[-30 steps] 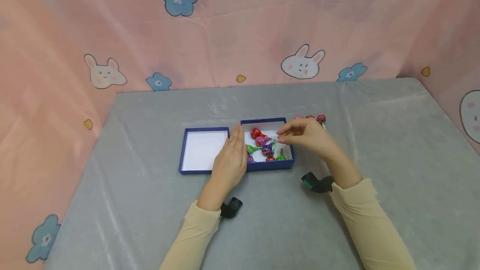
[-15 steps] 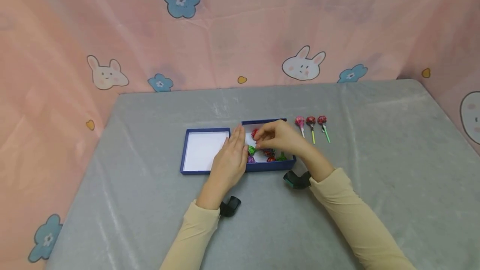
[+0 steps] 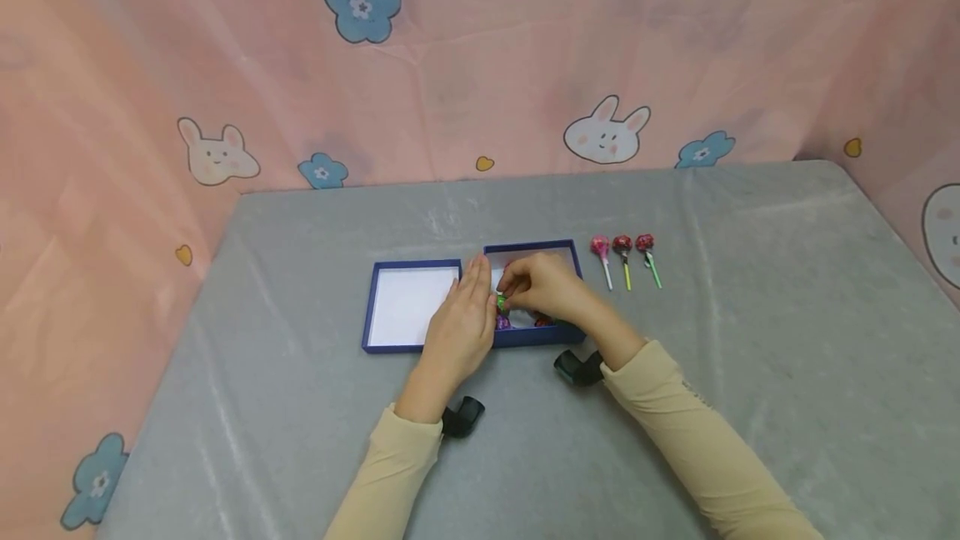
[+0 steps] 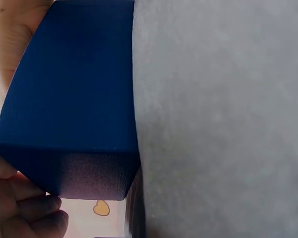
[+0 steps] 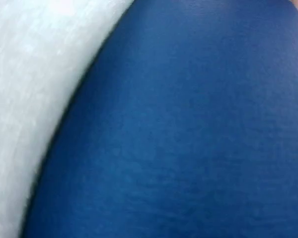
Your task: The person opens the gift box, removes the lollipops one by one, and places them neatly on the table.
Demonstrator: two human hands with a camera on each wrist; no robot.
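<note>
A blue box (image 3: 534,337) with a white inside holds several wrapped lollipops, mostly covered by my hands in the head view. My left hand (image 3: 461,319) rests with straight fingers along the box's left end. My right hand (image 3: 547,283) reaches inside, thumb and forefinger pinching a green lollipop (image 3: 501,302). Just below it lies a purple lollipop (image 3: 503,322). The left wrist view shows the box's blue outer side (image 4: 74,89) and some curled fingers (image 4: 37,210); in the right wrist view the blue box wall (image 5: 179,129) fills most of the picture.
Left of the box lies a shallow blue-rimmed lid (image 3: 408,307), white inside up. Three lollipops, one pink (image 3: 600,247), one dark red (image 3: 622,246) and one red (image 3: 645,245), stand in a row to the right on the grey tabletop (image 3: 765,290).
My right hand has moved left and slightly down inside the box, from a white lollipop stick to the green lollipop. The three lollipops at right are uncovered. My left hand stays put.
</note>
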